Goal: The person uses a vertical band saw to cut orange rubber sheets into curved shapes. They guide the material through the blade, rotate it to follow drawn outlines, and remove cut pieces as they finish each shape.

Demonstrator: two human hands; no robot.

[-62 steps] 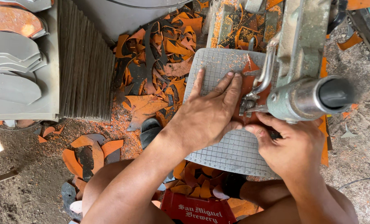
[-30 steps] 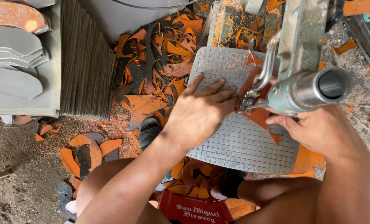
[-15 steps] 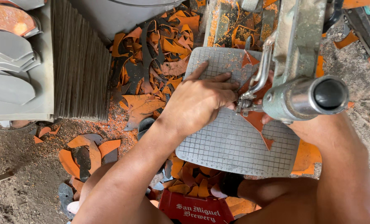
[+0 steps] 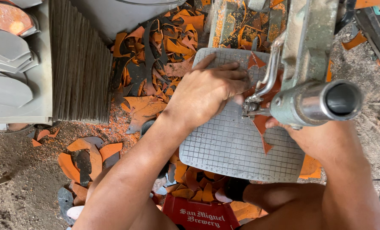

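Head view | left hand (image 4: 207, 96) flat, fingers spread, pressing grey gridded sheet (image 4: 236, 149) | right hand (image 4: 322, 136) under machine barrel (image 4: 317, 104), grip unclear

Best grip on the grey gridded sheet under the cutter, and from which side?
Probably the near rounded edge of the grey gridded sheet, approached from the person's side. That end lies flat and bare; the far part is under the left hand and the cutting machine.

Dusty dirt floor (image 4: 19, 200) carries orange and grey offcuts (image 4: 156, 64) and a stack of grey sheets (image 4: 77, 64).
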